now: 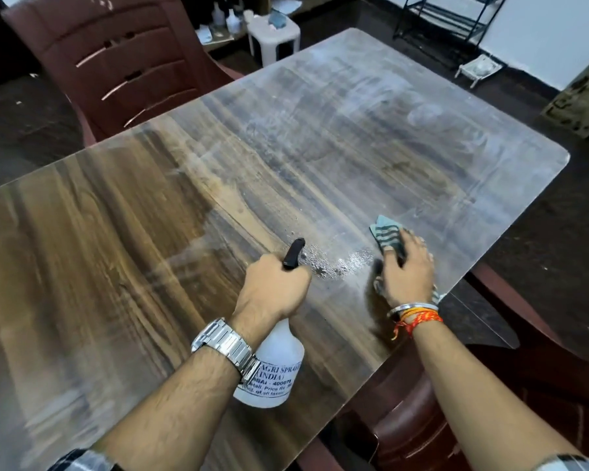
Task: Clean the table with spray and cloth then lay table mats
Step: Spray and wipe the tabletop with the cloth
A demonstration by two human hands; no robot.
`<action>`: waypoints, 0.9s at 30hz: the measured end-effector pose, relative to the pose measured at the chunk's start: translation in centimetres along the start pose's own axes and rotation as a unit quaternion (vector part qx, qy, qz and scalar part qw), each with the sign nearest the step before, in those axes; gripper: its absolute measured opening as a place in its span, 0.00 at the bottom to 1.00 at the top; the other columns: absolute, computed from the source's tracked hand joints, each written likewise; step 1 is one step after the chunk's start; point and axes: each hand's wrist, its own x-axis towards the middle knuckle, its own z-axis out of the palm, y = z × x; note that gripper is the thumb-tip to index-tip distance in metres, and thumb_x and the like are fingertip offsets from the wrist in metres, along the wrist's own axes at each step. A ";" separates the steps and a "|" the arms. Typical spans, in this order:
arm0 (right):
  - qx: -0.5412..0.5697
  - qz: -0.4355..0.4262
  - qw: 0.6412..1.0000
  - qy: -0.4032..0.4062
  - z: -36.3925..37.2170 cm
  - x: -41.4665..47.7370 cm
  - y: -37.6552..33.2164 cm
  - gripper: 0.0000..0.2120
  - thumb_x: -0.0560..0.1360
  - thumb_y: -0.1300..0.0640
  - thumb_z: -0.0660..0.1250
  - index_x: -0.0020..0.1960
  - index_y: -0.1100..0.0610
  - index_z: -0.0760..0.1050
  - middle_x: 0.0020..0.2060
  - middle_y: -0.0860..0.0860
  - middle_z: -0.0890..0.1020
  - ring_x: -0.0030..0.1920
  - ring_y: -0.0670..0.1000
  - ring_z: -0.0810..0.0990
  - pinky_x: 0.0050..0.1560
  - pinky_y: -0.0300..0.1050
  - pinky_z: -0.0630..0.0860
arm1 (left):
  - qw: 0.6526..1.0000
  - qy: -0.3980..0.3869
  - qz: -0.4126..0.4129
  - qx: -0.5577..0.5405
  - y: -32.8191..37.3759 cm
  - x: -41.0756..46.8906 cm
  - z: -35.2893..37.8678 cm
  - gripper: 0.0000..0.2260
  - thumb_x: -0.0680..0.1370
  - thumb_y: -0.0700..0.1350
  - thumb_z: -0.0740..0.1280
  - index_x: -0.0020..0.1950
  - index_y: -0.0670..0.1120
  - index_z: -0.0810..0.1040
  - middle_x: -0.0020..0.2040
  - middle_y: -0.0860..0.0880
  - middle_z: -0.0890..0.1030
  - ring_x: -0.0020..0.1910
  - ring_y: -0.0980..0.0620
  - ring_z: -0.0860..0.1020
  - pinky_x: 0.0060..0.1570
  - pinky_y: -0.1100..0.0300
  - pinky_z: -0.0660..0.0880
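My left hand (pixel 272 287) grips the neck of a white spray bottle (pixel 274 372) with a black nozzle (pixel 293 253), held above the wooden table (pixel 116 249) and pointing forward. A patch of spray droplets (pixel 340 263) lies on the tabletop between my hands. With flat fingers my right hand (pixel 407 270) presses a teal striped cloth (pixel 386 234) on the table near its right edge. No table mats are in view.
A maroon plastic chair (pixel 116 62) stands at the table's far left side, and another maroon chair (pixel 432 413) sits under its near right edge. A white stool (pixel 274 37) and a black metal rack (pixel 446 25) stand beyond the table.
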 end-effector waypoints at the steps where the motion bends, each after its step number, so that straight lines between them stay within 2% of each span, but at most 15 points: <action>1: -0.016 0.005 1.000 0.005 0.1 -0.1 -0.4 0.26 0.75 0.47 0.55 0.72 0.51 0.68 0.73 0.53 0.67 0.74 0.56 0.61 0.75 0.54 0.53 | 1.000 -0.004 0.004 0.007 -0.1 0.4 -0.8 0.10 0.74 0.48 0.65 0.37 0.43 0.76 0.41 0.41 0.85 0.44 0.39 0.83 0.40 0.57 0.73; 3: -0.088 0.012 0.996 0.007 1.0 -0.4 -1.7 0.24 0.77 0.50 0.55 0.73 0.50 0.66 0.74 0.52 0.64 0.74 0.58 0.59 0.76 0.54 0.51 | 1.000 -0.005 0.004 0.009 -0.7 1.6 -3.0 0.15 0.71 0.53 0.64 0.43 0.42 0.79 0.44 0.40 0.86 0.47 0.38 0.84 0.45 0.55 0.78; 5: -0.113 0.045 0.992 0.014 2.6 -0.6 -3.8 0.24 0.77 0.53 0.56 0.73 0.50 0.65 0.75 0.53 0.63 0.74 0.60 0.59 0.74 0.55 0.51 | 1.000 0.016 -0.011 0.001 -1.7 2.8 -5.8 0.21 0.66 0.55 0.62 0.49 0.42 0.80 0.45 0.39 0.87 0.46 0.38 0.85 0.49 0.53 0.81; 7: -0.122 0.040 0.992 0.021 4.8 -0.4 -7.3 0.25 0.74 0.53 0.55 0.70 0.52 0.70 0.72 0.56 0.68 0.71 0.62 0.64 0.72 0.58 0.57 | 0.998 0.055 -0.021 -0.008 -2.9 4.0 -8.6 0.21 0.65 0.55 0.62 0.51 0.44 0.80 0.43 0.42 0.87 0.44 0.39 0.86 0.50 0.51 0.82; 9: -0.146 -0.024 0.989 -0.009 8.3 -0.5 -12.2 0.25 0.70 0.52 0.57 0.66 0.53 0.74 0.68 0.58 0.73 0.66 0.63 0.70 0.67 0.59 0.63 | 0.996 0.087 -0.032 -0.013 -3.9 5.4 -11.1 0.19 0.66 0.55 0.63 0.49 0.45 0.80 0.39 0.44 0.87 0.41 0.41 0.86 0.50 0.50 0.83; 12: -0.113 -0.186 0.972 -0.092 13.3 -2.6 -21.3 0.27 0.66 0.48 0.56 0.62 0.53 0.76 0.64 0.57 0.76 0.63 0.63 0.73 0.63 0.57 0.63 | 0.991 0.123 -0.050 -0.032 -5.0 7.0 -14.2 0.20 0.62 0.57 0.64 0.46 0.45 0.80 0.40 0.43 0.87 0.41 0.39 0.87 0.49 0.48 0.83; 14: -0.107 -0.320 0.927 -0.164 15.2 -5.7 -26.1 0.31 0.66 0.44 0.50 0.64 0.53 0.75 0.65 0.56 0.75 0.65 0.62 0.70 0.66 0.57 0.60 | 0.987 0.147 -0.061 -0.024 -5.4 7.8 -15.5 0.24 0.60 0.58 0.64 0.47 0.45 0.82 0.45 0.42 0.87 0.47 0.38 0.86 0.53 0.46 0.83; 16: -0.098 -0.374 0.893 -0.228 15.6 -7.7 -28.4 0.29 0.71 0.46 0.49 0.66 0.55 0.73 0.69 0.56 0.71 0.71 0.60 0.64 0.73 0.56 0.54 | 0.985 0.160 -0.064 -0.016 -5.1 7.7 -16.1 0.22 0.61 0.56 0.64 0.48 0.45 0.82 0.48 0.42 0.86 0.52 0.37 0.83 0.52 0.48 0.79; 19: -0.070 -0.319 0.921 -0.210 15.0 -7.0 -26.3 0.28 0.70 0.46 0.51 0.66 0.51 0.74 0.71 0.53 0.69 0.72 0.58 0.62 0.74 0.55 0.51 | 0.987 0.148 -0.067 -0.009 -4.8 7.6 -15.6 0.20 0.61 0.55 0.64 0.46 0.45 0.81 0.45 0.41 0.86 0.49 0.37 0.84 0.52 0.46 0.80; 22: -0.096 -0.209 0.964 -0.133 12.2 -4.8 -19.2 0.26 0.70 0.51 0.57 0.68 0.47 0.71 0.71 0.50 0.69 0.71 0.58 0.65 0.73 0.55 0.56 | 0.990 0.116 -0.068 -0.027 -4.6 6.9 -14.1 0.16 0.64 0.55 0.65 0.47 0.47 0.79 0.36 0.42 0.87 0.37 0.39 0.86 0.51 0.40 0.83; 25: -0.167 -0.124 0.977 -0.057 5.9 -2.6 -9.3 0.25 0.72 0.53 0.56 0.68 0.48 0.71 0.71 0.53 0.69 0.68 0.60 0.68 0.70 0.56 0.62 | 0.994 0.081 -0.047 -0.048 -3.9 5.9 -12.1 0.08 0.73 0.50 0.66 0.48 0.48 0.77 0.40 0.43 0.86 0.27 0.44 0.84 0.39 0.52 0.80; 27: -0.195 -0.043 0.979 -0.041 1.8 -0.4 -3.8 0.27 0.72 0.52 0.53 0.70 0.49 0.69 0.72 0.55 0.67 0.69 0.61 0.66 0.70 0.59 0.62 | 0.996 0.067 -0.030 -0.046 -3.8 5.7 -10.9 0.06 0.75 0.49 0.66 0.48 0.48 0.76 0.42 0.44 0.85 0.24 0.46 0.83 0.37 0.55 0.76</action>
